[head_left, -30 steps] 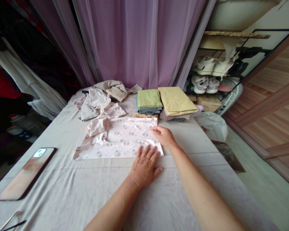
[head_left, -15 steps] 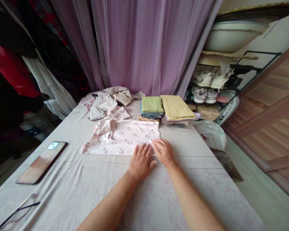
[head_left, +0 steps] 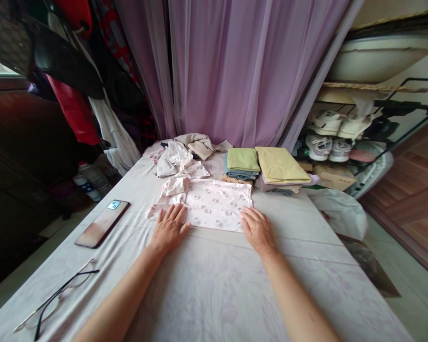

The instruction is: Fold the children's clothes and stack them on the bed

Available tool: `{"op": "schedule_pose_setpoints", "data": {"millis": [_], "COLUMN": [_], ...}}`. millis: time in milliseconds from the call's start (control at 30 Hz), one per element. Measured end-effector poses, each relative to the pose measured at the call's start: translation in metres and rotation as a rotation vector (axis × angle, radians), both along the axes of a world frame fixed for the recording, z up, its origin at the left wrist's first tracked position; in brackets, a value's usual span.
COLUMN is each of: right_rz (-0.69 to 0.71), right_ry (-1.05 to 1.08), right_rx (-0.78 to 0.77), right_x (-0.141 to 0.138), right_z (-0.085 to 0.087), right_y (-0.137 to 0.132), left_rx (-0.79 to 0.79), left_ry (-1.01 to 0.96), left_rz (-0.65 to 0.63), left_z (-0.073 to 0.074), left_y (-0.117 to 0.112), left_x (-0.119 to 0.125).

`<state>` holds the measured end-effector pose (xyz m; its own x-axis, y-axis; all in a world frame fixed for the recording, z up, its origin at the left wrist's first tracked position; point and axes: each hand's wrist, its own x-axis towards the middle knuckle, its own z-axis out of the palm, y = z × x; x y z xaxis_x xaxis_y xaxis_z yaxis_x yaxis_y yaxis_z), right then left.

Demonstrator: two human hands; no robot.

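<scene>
A pale pink printed shirt [head_left: 217, 202] lies spread on the cloth-covered table [head_left: 214, 285], with one sleeve folded over its left part. My left hand [head_left: 169, 229] rests flat near the garment's lower left edge, fingers stretched out over the fabric. At the lower right corner, my right hand [head_left: 257, 229] touches the edge with its fingertips, fingers extended and lying nearly flat. Neither hand grips anything that I can see. Behind the shirt is a loose heap of light clothes [head_left: 185, 154]. Folded green cloth [head_left: 242, 159] and folded yellow cloth [head_left: 283, 164] top two stacks at the back right.
On the left of the table lie a phone [head_left: 102, 224] and a pair of glasses [head_left: 57, 297]. A purple curtain [head_left: 221, 71] hangs behind. To the right are a shoe rack with sneakers [head_left: 330, 147] and a plastic bag [head_left: 342, 211]. Bottles [head_left: 89, 183] stand on the left floor.
My left hand has slid left along the shirt's near edge, away from my right hand, which stays by the right corner. The view has turned left, showing more of the glasses.
</scene>
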<state>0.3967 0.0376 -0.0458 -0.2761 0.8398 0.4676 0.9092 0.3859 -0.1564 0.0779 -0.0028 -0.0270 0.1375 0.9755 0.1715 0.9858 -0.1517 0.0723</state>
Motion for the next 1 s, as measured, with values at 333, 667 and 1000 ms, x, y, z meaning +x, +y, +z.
{"op": "schedule_pose_setpoints", "data": {"millis": [333, 667, 1000], "right_rz": [-0.074, 0.022, -0.004], "right_ry": [0.036, 0.100, 0.396], "right_rx": [0.036, 0.208, -0.472], "right_x": [0.003, -0.006, -0.167], "right_z": [-0.010, 0.004, 0.063], "right_y": [-0.010, -0.015, 0.060], "left_rx": [0.033, 0.111, 0.139], "left_ry": [-0.006, -0.154, -0.210], "left_rz": [0.093, 0.065, 0.067], "left_z": [0.001, -0.012, -0.014], "left_y": [-0.003, -0.004, -0.005], "left_x": [-0.015, -0.020, -0.022]}}
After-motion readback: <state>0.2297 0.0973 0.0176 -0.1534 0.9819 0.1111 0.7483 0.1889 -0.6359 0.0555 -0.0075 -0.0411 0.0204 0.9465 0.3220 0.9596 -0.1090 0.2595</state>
